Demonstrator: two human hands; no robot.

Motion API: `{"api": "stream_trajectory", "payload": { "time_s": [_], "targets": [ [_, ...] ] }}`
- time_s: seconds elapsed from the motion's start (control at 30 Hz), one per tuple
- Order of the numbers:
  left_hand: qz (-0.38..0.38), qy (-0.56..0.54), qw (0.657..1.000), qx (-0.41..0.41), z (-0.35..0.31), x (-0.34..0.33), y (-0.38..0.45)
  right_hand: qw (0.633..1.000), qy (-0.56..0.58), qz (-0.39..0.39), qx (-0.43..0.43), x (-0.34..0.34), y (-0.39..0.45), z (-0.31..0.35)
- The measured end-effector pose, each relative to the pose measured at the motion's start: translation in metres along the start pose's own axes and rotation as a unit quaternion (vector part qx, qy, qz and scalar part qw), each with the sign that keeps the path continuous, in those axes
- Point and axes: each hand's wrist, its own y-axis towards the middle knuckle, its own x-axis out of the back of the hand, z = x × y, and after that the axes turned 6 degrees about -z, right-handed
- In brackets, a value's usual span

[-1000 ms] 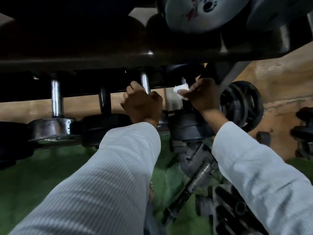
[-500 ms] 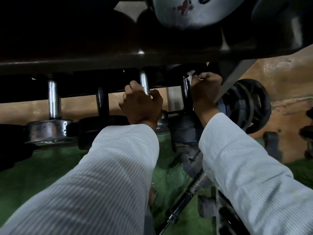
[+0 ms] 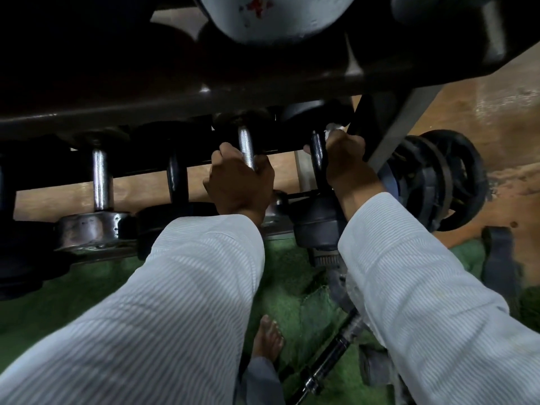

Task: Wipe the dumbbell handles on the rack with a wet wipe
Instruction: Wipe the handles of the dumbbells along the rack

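Observation:
A row of dumbbells lies on the lower shelf of a dark rack (image 3: 204, 92). My left hand (image 3: 239, 182) is closed around a chrome dumbbell handle (image 3: 246, 147). My right hand (image 3: 347, 162) grips a black dumbbell handle (image 3: 317, 153) just to the right, with a white wet wipe (image 3: 333, 130) pinched against it; only a corner of the wipe shows above my fingers. Further left stand another black handle (image 3: 176, 176) and a chrome handle (image 3: 100, 182), both untouched.
A stack of black weight plates (image 3: 444, 176) leans to the right of the rack's grey upright (image 3: 403, 124). A barbell bar (image 3: 330, 361) and loose parts lie on the green mat (image 3: 58, 296) below. My bare foot (image 3: 267, 337) stands near the bar. A pale dumbbell head (image 3: 274, 16) hangs overhead.
My right hand brought the wipe from in front of the black handle onto it and closed around it. My left hand stayed on the chrome handle. The view moved closer.

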Motion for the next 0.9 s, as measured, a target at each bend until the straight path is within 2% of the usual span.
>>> {"api": "stream_trajectory", "payload": {
  "time_s": [0.03,0.1,0.17,0.27,0.37,0.5,0.6,0.7,0.8,0.9],
  "targets": [
    [0.001,-0.001,1.0,0.003,0.0,0.0,0.0,1.0,-0.004,0.019,0.023,-0.001,0.003,-0.001],
    [-0.001,0.001,1.0,0.007,-0.001,0.0,0.001,0.996,-0.079,0.007,0.05,0.001,0.004,0.001],
    [-0.003,0.0,1.0,0.003,-0.001,0.0,0.001,0.995,-0.091,0.013,0.034,0.005,0.006,0.004],
    [-0.003,-0.001,1.0,-0.004,-0.002,0.001,0.0,0.982,-0.125,0.137,0.018,-0.002,0.018,-0.004],
    [-0.005,0.003,1.0,-0.002,-0.001,0.0,0.001,0.958,-0.175,0.225,-0.016,-0.018,0.077,-0.037],
    [-0.009,-0.003,1.0,0.001,-0.001,-0.001,0.001,0.974,-0.188,0.13,-0.008,-0.011,0.026,-0.015],
    [-0.012,-0.007,1.0,0.0,0.001,-0.002,0.001,0.971,-0.22,0.036,0.089,-0.004,-0.003,-0.01],
    [-0.013,-0.006,1.0,0.002,0.001,-0.002,0.001,0.917,-0.336,-0.018,0.214,0.001,-0.013,-0.005],
    [-0.006,-0.004,1.0,0.003,0.001,-0.002,0.001,0.898,-0.364,-0.02,0.245,0.006,-0.015,-0.001],
    [-0.003,-0.008,1.0,0.004,0.001,-0.001,0.001,0.843,-0.461,-0.008,0.276,0.018,-0.022,0.007]
  ]
}}
